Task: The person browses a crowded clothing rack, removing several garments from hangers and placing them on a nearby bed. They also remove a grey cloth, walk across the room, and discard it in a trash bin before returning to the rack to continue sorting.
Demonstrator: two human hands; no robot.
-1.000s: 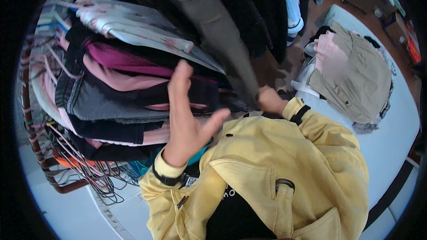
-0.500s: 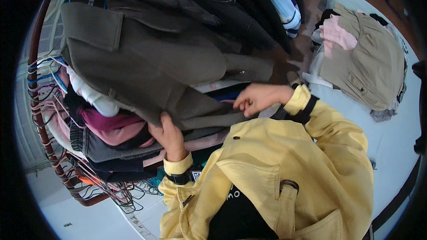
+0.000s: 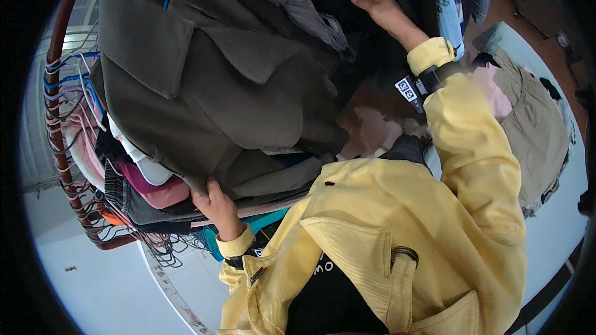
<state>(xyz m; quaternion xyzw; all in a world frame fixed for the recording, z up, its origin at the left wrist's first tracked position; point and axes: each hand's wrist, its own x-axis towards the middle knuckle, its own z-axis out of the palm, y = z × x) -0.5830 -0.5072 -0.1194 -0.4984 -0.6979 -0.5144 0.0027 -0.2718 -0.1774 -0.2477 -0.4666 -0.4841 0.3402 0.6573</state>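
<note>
A dark olive coat (image 3: 223, 96) with a wide collar hangs on a blue hanger from the clothes rack. My left hand (image 3: 218, 211) is closed on the near edge of this coat, thumb on top and fingers hidden beneath the cloth. Further off, my right hand (image 3: 380, 7) reaches out with its fingers apart, against a black garment (image 3: 329, 0); whether it touches the cloth I cannot tell. A grey garment (image 3: 282, 0) hangs between the coat and the black clothes. Nearer than the coat, magenta and pink garments (image 3: 162, 195) hang under my left hand.
The brown rack rail (image 3: 54, 108) runs along the left, crowded with wire hangers (image 3: 152, 245). Light blue clothing (image 3: 446, 9) hangs beyond my right wrist. On the right, beige trousers (image 3: 537, 121) lie on a pile atop a pale blue surface (image 3: 546, 242).
My right hand has moved away from the coat's near side to the far dark garments, its fingers spreading. My left hand keeps the coat's edge and has shifted slightly left and nearer.
</note>
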